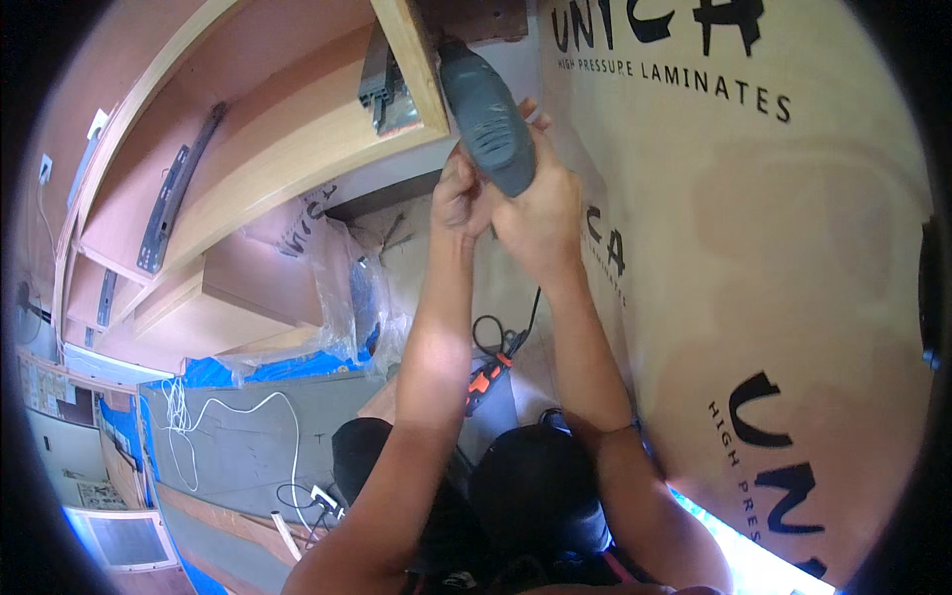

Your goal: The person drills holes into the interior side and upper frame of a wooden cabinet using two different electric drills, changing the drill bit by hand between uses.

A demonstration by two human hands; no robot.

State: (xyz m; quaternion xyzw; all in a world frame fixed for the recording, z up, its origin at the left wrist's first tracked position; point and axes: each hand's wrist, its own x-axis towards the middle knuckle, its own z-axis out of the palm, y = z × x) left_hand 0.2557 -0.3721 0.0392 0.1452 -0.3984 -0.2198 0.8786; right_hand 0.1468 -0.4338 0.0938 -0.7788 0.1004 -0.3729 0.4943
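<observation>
A dark grey-blue power drill is raised in front of me at the top middle, its nose end beside the edge of a wooden cabinet frame. My right hand is closed around its rear and handle. Against the drill's left and lower side, my left hand is closed too, its fingers partly hidden behind the tool. The drill's tip and whatever it touches are hidden. Just left of the frame edge, dark metal drawer slides sit against the wood.
Another drawer slide is fixed to a cabinet panel on the left. A large brown-papered panel stands close on my right. On the floor are an orange-and-black tool, a tangled white cable, wooden strips and blue sheeting.
</observation>
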